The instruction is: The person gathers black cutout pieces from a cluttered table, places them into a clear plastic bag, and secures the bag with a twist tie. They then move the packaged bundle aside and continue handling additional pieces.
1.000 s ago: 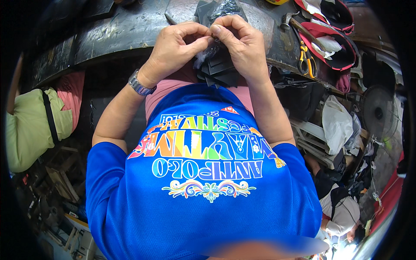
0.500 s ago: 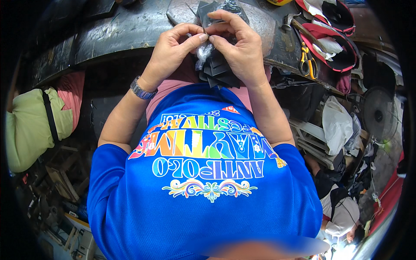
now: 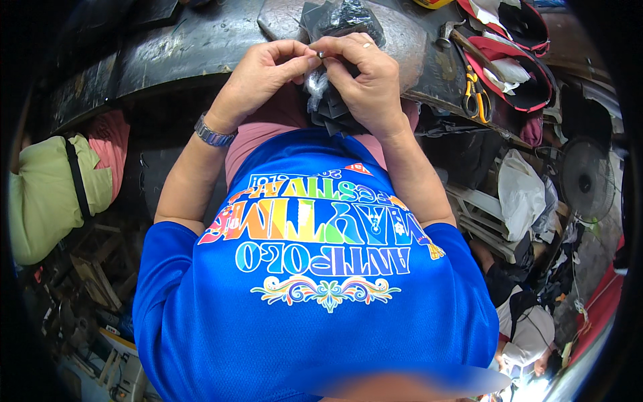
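Above the near edge of the dark workbench (image 3: 181, 57), my two hands meet fingertip to fingertip. A small shiny piece (image 3: 321, 55), too small to name, sits between them. My left hand (image 3: 261, 80) pinches at its left side with thumb and forefinger. From the other side my right hand (image 3: 372, 77) closes thumb and forefinger on it. Crumpled clear plastic (image 3: 316, 87) hangs just below my fingertips. Under it, partly hidden by my right hand, are several flat black pieces (image 3: 331, 110). A shiny black plastic bundle (image 3: 351, 20) lies on the bench beyond my hands.
To the right on the bench are a hammer (image 3: 450, 32), yellow-handled scissors (image 3: 474, 100) and red-and-black pouch-like items (image 3: 519, 74). A fan (image 3: 588, 175) and a white plastic bag (image 3: 521, 194) stand lower right. Other people are at left, in a light green garment (image 3: 57, 194), and lower right.
My right hand's fingers, raised and spread before, have curled down toward the small piece. My left hand has shifted slightly left. More of the black plastic bundle shows.
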`<state>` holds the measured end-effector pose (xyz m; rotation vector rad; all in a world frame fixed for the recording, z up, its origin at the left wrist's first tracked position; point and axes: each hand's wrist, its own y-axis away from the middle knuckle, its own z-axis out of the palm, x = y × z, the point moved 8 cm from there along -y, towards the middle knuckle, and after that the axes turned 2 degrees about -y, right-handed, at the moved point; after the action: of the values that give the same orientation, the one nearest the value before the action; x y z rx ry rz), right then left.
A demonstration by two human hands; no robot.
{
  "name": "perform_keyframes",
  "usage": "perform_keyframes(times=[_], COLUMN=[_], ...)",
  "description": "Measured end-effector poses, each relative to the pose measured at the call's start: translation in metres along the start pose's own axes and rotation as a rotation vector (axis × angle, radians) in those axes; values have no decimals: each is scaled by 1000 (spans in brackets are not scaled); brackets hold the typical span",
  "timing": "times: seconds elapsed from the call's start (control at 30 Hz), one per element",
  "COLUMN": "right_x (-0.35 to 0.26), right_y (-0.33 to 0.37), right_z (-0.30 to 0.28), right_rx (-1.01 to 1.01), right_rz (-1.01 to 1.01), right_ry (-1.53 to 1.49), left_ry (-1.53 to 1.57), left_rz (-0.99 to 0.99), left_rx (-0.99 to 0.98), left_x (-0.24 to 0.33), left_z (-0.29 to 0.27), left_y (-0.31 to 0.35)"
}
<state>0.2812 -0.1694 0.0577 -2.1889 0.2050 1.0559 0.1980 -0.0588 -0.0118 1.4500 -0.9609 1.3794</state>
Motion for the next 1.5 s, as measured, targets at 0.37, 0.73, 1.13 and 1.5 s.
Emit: perform_keyframes(times=[0.37,0.73,1.13,1.5], right_x=[-16,-7,-6,-22], right_y=[1,-6,1,11], right_z=[12,-4,-8,-50], right_rx=[70,-15,89,174], right_rz=[-156,7,-29,-98], right_ry=[383,91,97,181], left_ry=[-456,332,-296,-31], left_rz=[243,-55,300,-65], left_rx=[249,-49,125,62], left_x=[35,-12,25,-3], left_z=[1,4,-4,-15], left_y=[13,-6,5,-4])
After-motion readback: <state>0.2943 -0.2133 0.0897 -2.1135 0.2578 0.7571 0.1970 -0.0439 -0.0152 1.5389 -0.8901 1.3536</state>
